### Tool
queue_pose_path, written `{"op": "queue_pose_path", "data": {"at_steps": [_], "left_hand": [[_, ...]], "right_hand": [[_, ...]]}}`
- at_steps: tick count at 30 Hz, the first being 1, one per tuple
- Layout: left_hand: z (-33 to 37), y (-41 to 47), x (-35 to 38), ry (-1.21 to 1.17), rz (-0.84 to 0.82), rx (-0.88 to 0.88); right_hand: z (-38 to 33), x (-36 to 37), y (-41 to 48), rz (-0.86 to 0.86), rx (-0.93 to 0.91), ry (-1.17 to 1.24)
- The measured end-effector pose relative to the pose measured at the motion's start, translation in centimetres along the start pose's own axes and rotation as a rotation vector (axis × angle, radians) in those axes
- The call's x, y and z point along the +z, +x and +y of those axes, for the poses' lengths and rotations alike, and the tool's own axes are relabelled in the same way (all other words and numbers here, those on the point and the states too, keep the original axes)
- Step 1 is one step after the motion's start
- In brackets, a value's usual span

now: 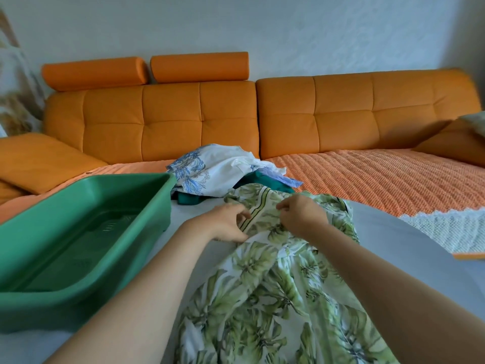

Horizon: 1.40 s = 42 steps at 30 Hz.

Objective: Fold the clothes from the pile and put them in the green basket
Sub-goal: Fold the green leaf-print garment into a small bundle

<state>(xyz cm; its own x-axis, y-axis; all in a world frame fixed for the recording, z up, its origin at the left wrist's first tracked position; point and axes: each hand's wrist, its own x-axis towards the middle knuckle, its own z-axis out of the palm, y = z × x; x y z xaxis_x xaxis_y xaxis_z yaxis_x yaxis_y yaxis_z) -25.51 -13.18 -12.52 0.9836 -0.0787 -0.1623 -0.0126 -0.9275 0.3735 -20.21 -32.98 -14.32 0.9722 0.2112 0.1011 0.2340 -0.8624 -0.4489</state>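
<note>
A home living room.
An orange sofa with headrests, cushions and a woven throw against a white wall.

green basket open-topped, pile probably touching it

The green basket runs off the left edge, so its left end is unseen. The leaf-print garment leaves the bottom edge, and whether it is a dress or a shirt cannot be told. The right hand curls into the cloth, the ends of its fingers buried in folds. The left hand pinches the striped trim, its palm hidden. In the pile, a white blue-flowered piece covers most of a teal piece and a pale blue piece; how many lie there is unclear. The sofa blurs at its right end, where a cushion is cut by the edge.
</note>
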Motion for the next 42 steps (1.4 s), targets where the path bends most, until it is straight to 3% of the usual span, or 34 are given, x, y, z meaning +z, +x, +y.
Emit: {"op": "queue_pose_path", "data": {"at_steps": [3, 5, 8, 11, 15, 18, 22, 25, 30, 35, 38, 40, 42], "left_hand": [[0.6, 0.4, 1.2, 0.180, -0.149, 0.034], [0.7, 1.2, 1.8, 0.146, -0.193, 0.000], [0.5, 2.7, 1.7, 0.045, -0.040, 0.029], [-0.3, 4.4, 2.5, 0.028, 0.099, 0.107], [-0.9, 6.6, 5.0, 0.159, 0.015, 0.145], [-1.3, 7.0, 5.2, 0.148, -0.030, 0.224], [-2.0, 6.5, 5.1, 0.141, -0.068, 0.245], [-1.9, 6.0, 5.2, 0.143, -0.076, 0.224], [-2.7, 6.2, 5.9, 0.083, -0.078, 0.203], [-2.2, 6.8, 5.4, 0.078, -0.182, 0.101], [-1.2, 7.1, 4.0, 0.064, -0.068, 0.034], [-1.1, 7.6, 3.7, 0.165, 0.138, 0.082], [-1.4, 8.4, 3.7, 0.203, 0.306, 0.151]], "right_hand": [[1.7, 0.2, -0.5, -0.203, -0.006, -0.353], [1.9, 0.7, -0.6, -0.226, -0.029, -0.493], [0.6, 0.5, -0.3, -0.112, -0.074, -0.596], [-1.0, 0.9, 0.4, 0.080, -0.165, -0.499], [-3.7, 1.9, 3.4, 0.145, -0.249, -0.210], [-6.1, 2.7, 6.9, 0.094, -0.272, -0.282], [-7.9, 4.8, 10.5, -0.084, -0.283, -0.616], [-7.8, 5.2, 11.4, -0.032, -0.185, -0.707], [-5.0, 3.8, 12.2, 0.084, 0.059, -0.608], [-2.2, 4.9, 12.0, 0.293, -0.106, -0.586], [-1.7, 5.3, 11.0, 0.441, -0.345, -0.445], [-1.3, 5.4, 9.6, 0.357, -0.437, -0.431], [-0.1, 5.6, 8.3, 0.232, -0.384, -0.476]]}}
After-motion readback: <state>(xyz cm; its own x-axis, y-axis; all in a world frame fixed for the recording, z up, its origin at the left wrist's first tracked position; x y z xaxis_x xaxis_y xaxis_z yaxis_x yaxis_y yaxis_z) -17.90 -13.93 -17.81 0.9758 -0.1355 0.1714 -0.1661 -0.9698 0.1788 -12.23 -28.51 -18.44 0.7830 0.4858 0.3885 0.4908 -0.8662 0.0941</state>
